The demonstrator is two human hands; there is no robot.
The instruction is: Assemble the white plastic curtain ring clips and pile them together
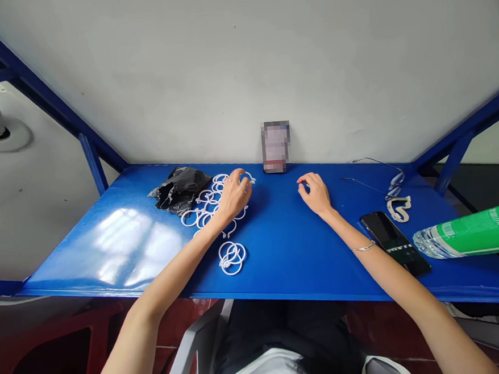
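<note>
My left hand is over a loose cluster of white plastic rings, its fingers bent down and closed on one white ring at the far edge of the pile. The hand hides part of that ring. Small knobs show on several of the rings. Nearer the table's front edge lies a separate little heap of overlapping rings. To the right, my right hand rests on the blue table, fingers loosely curled, thumb apart from them, with nothing visible in it.
A torn black plastic bag lies left of the rings. Against the wall leans a blurred phone-like thing. On the right are eyeglasses, a white curved piece, a black phone and a green-labelled bottle.
</note>
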